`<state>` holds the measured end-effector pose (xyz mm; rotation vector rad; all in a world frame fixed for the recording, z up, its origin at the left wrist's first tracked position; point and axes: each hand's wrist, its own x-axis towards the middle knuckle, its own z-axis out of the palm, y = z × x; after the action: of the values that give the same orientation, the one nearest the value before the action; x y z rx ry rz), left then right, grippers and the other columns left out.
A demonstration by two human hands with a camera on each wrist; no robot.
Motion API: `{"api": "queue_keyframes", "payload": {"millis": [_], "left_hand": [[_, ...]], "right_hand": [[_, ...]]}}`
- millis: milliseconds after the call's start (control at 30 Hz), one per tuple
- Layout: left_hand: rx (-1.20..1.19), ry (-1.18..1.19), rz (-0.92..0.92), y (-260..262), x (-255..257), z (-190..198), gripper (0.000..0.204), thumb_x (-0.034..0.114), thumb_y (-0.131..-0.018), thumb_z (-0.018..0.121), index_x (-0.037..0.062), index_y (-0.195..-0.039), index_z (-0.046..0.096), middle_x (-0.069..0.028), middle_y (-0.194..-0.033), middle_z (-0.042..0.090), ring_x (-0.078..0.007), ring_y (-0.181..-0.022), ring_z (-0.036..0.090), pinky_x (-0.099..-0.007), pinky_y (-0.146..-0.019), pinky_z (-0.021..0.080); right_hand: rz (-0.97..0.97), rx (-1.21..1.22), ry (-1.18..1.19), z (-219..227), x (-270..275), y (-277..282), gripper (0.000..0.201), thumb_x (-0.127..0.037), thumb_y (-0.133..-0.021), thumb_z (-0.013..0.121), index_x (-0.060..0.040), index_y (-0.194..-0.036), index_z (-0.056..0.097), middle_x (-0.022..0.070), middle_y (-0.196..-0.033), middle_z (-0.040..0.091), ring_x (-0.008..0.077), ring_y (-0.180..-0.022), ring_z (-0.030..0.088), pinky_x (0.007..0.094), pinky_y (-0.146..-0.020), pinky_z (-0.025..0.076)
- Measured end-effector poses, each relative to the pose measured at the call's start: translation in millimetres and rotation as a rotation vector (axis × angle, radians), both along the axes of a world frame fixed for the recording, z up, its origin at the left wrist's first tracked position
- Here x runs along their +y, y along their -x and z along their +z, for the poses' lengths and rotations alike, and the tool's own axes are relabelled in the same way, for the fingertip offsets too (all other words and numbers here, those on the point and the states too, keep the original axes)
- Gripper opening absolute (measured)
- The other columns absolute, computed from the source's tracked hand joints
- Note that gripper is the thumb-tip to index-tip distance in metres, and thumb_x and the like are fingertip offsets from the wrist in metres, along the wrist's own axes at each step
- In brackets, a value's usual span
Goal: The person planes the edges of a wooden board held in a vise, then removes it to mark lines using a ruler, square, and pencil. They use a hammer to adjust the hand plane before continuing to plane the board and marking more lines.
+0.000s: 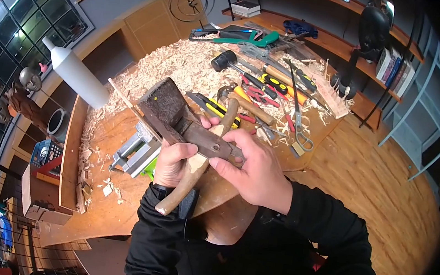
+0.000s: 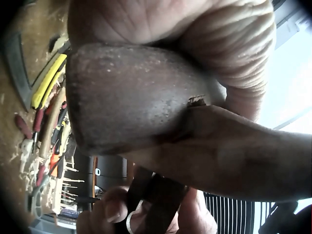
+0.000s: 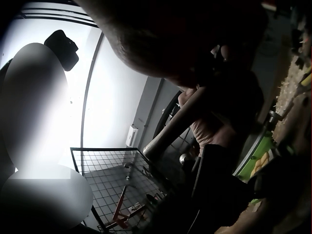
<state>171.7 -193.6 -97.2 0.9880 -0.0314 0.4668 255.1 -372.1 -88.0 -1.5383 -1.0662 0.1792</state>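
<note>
Both hands hold a heavy dark tool head (image 1: 165,107), worn and blocky at its far left end and narrowing to a flat part with a round hole. A curved wooden handle (image 1: 190,179) crosses it, with pale cut facets near the crossing. My left hand (image 1: 171,163) grips the dark head from below, thumb on its near edge and fingertips showing beyond it. My right hand (image 1: 253,170) pinches the flat narrow end between thumb and fingers. In the left wrist view the blocky end of the head (image 2: 131,97) fills the middle; the right wrist view is dark.
Wood shavings (image 1: 176,65) cover much of the wooden table (image 1: 211,200). On it lie a black mallet (image 1: 224,60), scissors (image 1: 301,131), a green-handled saw (image 1: 266,40) and several other hand tools. A metal vise (image 1: 138,149) stands left of the hands, near a white bottle (image 1: 78,74).
</note>
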Motion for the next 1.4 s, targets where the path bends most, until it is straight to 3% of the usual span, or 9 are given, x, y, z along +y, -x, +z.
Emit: {"api": "queue_keyframes", "payload": {"millis": [67,133,467,567,667,900,1100,1200,1400], "left_hand": [[-0.028,0.02,0.009,-2,1,-2,0.063,0.013,-0.072,0.066,-0.0015,-0.131,0.053,-0.0146,-0.122,0.059,-0.0354,-0.134,0.054,-0.0496,-0.118,0.047],[-0.033,0.008,0.018,-1,-1,0,0.063,0.012,-0.071,0.065,-0.0014,-0.131,0.053,-0.0146,-0.121,0.059,-0.0354,-0.134,0.054,-0.0494,-0.118,0.047],[-0.053,0.037,-0.022,-2,-2,-1,0.059,0.002,-0.07,0.068,-0.0059,-0.127,0.058,-0.0187,-0.126,0.062,-0.0337,-0.133,0.057,-0.0469,-0.114,0.05],[-0.038,0.021,0.023,-1,-4,0,0.06,0.001,-0.069,0.069,-0.0054,-0.128,0.058,-0.0179,-0.125,0.063,-0.0323,-0.128,0.061,-0.0454,-0.111,0.052],[0.045,-0.175,0.094,-1,-5,7,0.064,0.004,-0.071,0.074,-0.0036,-0.132,0.055,-0.0139,-0.12,0.066,-0.0271,-0.117,0.066,-0.0416,-0.106,0.054],[0.123,-0.397,0.136,-7,-26,29,0.071,0.001,-0.076,0.086,0.0017,-0.14,0.054,-0.0022,-0.113,0.066,-0.0078,-0.099,0.065,-0.0277,-0.086,0.055],[0.045,-0.458,0.161,-10,-35,31,0.091,0.0,-0.08,0.09,-0.0018,-0.158,0.042,-0.0076,-0.128,0.068,-0.0109,-0.113,0.064,-0.0267,-0.098,0.052],[0.021,-0.565,0.421,-9,-47,19,0.099,0.007,-0.084,0.091,-0.0055,-0.161,0.03,-0.0159,-0.142,0.06,-0.0165,-0.127,0.06,-0.0317,-0.108,0.048],[-0.086,-0.782,0.523,-8,-48,10,0.088,0.013,-0.083,0.093,-0.0031,-0.156,0.046,-0.0197,-0.145,0.059,-0.0216,-0.133,0.059,-0.0344,-0.111,0.048]], "right_hand": [[0.002,0.015,-0.022,-2,1,-1,0.035,-0.027,-0.095,0.079,-0.0055,-0.116,0.062,0.0178,-0.099,0.072,0.0361,-0.083,0.072,0.0445,-0.073,0.056],[0.007,-0.023,-0.008,-3,1,-2,0.043,-0.03,-0.097,0.08,-0.0037,-0.126,0.063,0.0129,-0.104,0.074,0.0207,-0.09,0.074,0.0359,-0.077,0.059],[0.012,-0.019,-0.051,-6,2,-3,0.041,-0.03,-0.097,0.08,-0.0064,-0.127,0.065,0.009,-0.103,0.074,0.0154,-0.091,0.071,0.0331,-0.077,0.058],[0.062,0.152,0.041,-7,1,-2,0.038,-0.023,-0.098,0.079,-0.0049,-0.127,0.065,0.0058,-0.109,0.073,0.012,-0.097,0.068,0.0314,-0.081,0.057],[0.188,0.259,-0.172,-24,3,-9,0.033,-0.008,-0.099,0.075,-0.0002,-0.129,0.063,0.0061,-0.12,0.071,0.0081,-0.101,0.066,0.0285,-0.084,0.058],[0.337,0.487,-0.328,-75,-4,-37,0.043,0.002,-0.099,0.07,0.0027,-0.14,0.056,0.0103,-0.125,0.071,0.0134,-0.113,0.067,0.0307,-0.1,0.053],[0.409,0.555,-0.357,-89,-13,-51,0.045,-0.013,-0.101,0.072,0.0031,-0.139,0.056,0.0124,-0.127,0.07,0.0187,-0.116,0.068,0.0336,-0.103,0.053],[0.375,0.582,-0.277,-86,-18,-54,0.046,-0.022,-0.101,0.072,0.003,-0.137,0.058,0.0123,-0.127,0.07,0.0187,-0.118,0.067,0.0344,-0.104,0.052],[0.34,0.686,-0.292,-117,-23,-70,0.055,-0.04,-0.101,0.073,0.0016,-0.135,0.059,0.0103,-0.127,0.068,0.0173,-0.115,0.066,0.0333,-0.102,0.052]]}}
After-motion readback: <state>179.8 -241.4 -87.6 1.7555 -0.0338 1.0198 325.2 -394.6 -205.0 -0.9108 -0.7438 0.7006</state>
